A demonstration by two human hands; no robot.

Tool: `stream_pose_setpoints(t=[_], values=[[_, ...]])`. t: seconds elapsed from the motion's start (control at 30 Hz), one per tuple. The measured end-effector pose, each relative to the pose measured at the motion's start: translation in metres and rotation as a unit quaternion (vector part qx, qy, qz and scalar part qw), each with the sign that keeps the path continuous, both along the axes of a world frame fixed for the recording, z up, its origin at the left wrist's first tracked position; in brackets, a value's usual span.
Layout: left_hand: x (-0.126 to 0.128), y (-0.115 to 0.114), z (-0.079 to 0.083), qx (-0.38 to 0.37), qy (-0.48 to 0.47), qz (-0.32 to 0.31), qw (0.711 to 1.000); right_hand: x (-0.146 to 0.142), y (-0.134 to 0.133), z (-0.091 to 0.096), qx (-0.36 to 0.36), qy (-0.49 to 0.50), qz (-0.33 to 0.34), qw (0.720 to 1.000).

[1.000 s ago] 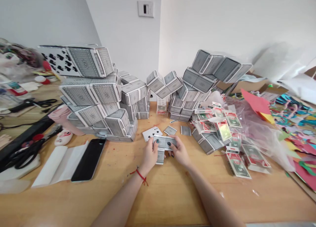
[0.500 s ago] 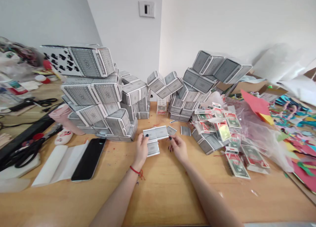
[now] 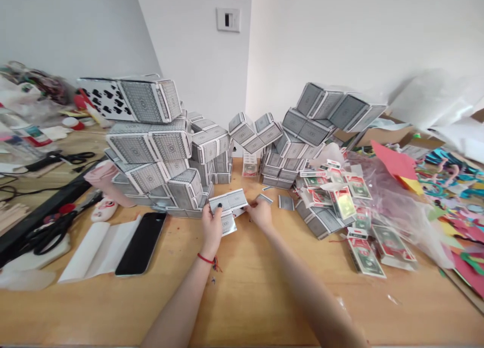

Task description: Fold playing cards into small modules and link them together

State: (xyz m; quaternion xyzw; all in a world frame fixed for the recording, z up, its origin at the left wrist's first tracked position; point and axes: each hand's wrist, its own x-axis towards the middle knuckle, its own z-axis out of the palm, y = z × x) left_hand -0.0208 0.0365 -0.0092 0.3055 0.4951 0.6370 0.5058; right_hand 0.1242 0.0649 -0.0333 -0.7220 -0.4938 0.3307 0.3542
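Grey-patterned card [image 3: 235,199] is filling the space between the two hands, its thin, flat panels forming an angular piece just above the table [image 3: 245,302], in front of the towers. White borders are framing each panel, and one lower panel [image 3: 228,224] is tilting towards the person, its edge catching the light. Smooth, pale wood is showing beneath, while boxy blocks of the same card are making up the left tower [image 3: 172,147] and the right tower [image 3: 312,129], with a V-shaped part [image 3: 256,136] sitting between them. Black spades are dotting the left tower's top block.

The left hand [image 3: 212,229] is gripping the piece by its near left side, thumb lying on top and dark nail showing, a red cord [image 3: 205,258] circling the wrist. The right hand [image 3: 260,214] is bending in at the far end, its fingers drawn narrowly together by the right edge. Both forearms are reaching forward from the bottom of the view, where they are being cut off.

The left hand's other fingers are hiding under the card. The right fingertips are blurring into a white underside, so I'm perhaps seeing a pinch there, but I cannot tell. Loose cards [image 3: 286,202] are lying near the right hand, and glossy packs [image 3: 365,259] are heaping up farther right.
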Motion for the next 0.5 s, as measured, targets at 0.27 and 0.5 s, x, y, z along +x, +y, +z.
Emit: stream_pose_setpoints(t=[0.27,0.5], values=[[0.001,-0.001,-0.001,-0.012,0.003,-0.029,1.000,0.015,0.007,0.000,-0.025,0.106,0.047,0.993],[0.000,0.000,-0.004,-0.009,0.024,-0.031,0.999,0.028,-0.002,0.006,-0.005,0.186,0.062,0.981]])
